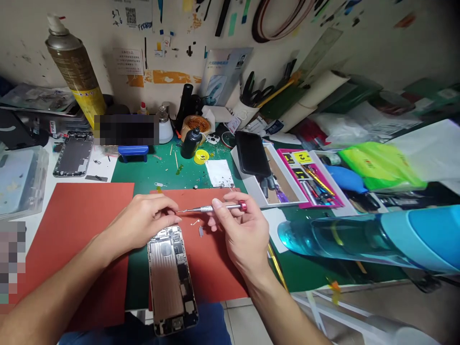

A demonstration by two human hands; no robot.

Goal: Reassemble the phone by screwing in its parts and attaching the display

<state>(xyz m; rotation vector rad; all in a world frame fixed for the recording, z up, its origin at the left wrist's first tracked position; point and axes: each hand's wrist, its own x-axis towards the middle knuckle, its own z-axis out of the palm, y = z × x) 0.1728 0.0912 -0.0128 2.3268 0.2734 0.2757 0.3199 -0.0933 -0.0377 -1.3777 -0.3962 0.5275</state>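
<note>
An opened phone [171, 278] lies face down on a red mat [212, 268], its insides showing and its lower end hanging over the desk edge. My left hand [143, 220] rests at the phone's top end, fingers pinched at the tip of a small screwdriver [215, 208]. My right hand [239, 230] holds that screwdriver level by its silver shaft, red cap pointing right. Small loose parts [199, 229] lie on the mat just under the tool.
A second red mat [72, 230] lies left. A phone frame [74, 153] and spray can [74, 67] stand far left. Trays with a dark phone [252, 153] and tools [312, 179] sit right. A blue bottle [377, 237] lies near right.
</note>
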